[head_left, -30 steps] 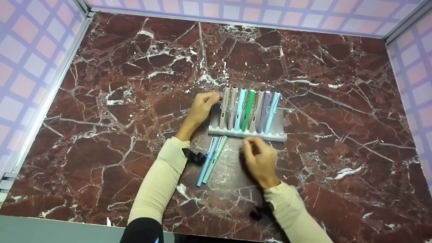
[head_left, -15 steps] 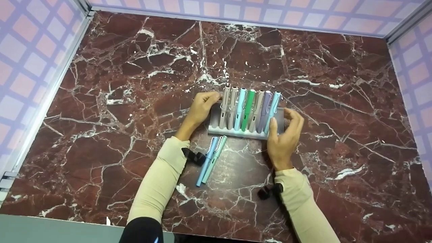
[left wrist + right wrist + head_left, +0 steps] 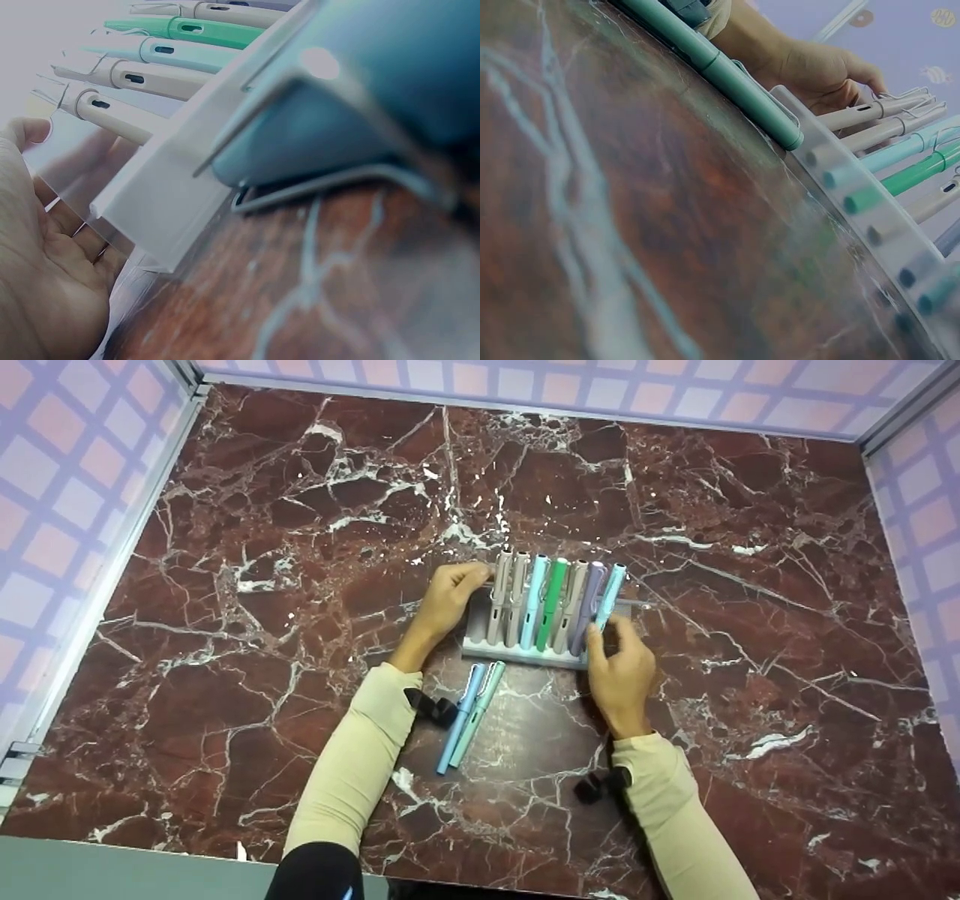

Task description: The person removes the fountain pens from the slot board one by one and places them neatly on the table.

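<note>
Head view: R hand (image 3: 622,669) moved in from beside rack (image 3: 525,657), fingers now pinching its R-end pen (image 3: 612,591), likely adjusting it; L hand (image 3: 450,596) grips rack's L side.

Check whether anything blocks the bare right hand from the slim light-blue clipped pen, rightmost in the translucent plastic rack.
Nothing visible does: in the head view, the right hand has its thumb and fingers about the lower part of the light-blue pen. The slim purple clipped pen stands close on its left, beside rather than between.
</note>
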`<state>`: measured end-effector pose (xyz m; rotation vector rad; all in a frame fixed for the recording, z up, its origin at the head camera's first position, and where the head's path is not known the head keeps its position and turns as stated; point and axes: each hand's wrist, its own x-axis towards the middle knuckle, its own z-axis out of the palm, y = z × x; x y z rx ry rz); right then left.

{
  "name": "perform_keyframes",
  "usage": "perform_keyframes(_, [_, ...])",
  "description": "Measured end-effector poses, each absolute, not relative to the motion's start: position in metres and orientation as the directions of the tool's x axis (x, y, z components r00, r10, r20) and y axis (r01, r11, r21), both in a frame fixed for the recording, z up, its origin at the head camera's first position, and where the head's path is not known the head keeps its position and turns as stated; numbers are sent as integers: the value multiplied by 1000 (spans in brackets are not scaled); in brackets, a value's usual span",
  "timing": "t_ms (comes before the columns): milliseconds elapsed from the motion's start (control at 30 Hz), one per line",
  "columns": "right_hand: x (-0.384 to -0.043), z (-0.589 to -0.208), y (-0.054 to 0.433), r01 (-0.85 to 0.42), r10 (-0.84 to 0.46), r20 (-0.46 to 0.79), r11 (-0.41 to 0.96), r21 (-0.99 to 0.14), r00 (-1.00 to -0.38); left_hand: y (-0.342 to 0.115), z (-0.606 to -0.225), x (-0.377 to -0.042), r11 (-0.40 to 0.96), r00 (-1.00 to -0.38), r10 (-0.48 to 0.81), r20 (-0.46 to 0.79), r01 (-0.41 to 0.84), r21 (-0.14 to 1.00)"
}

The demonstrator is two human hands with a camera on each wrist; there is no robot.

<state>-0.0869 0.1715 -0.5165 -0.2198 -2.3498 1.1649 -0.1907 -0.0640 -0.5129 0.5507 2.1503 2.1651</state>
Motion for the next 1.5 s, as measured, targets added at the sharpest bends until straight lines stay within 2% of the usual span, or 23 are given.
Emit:
perform_keyframes(133, [-87,-516,173,-48,304,359,701,-712,-883,-63,-513,-191,-44,-934,272,230,226,973])
perform_keyframes(767, [-86,-516,174,-48,285,346,706,-706,-894,-63,-513,-192,-36,-936,272,226,225,974])
perform_keyframes(1500, [-84,-514,179,-121,336,367,573,-810,-867,-64,-514,-192,-25,-935,266,233,235,972])
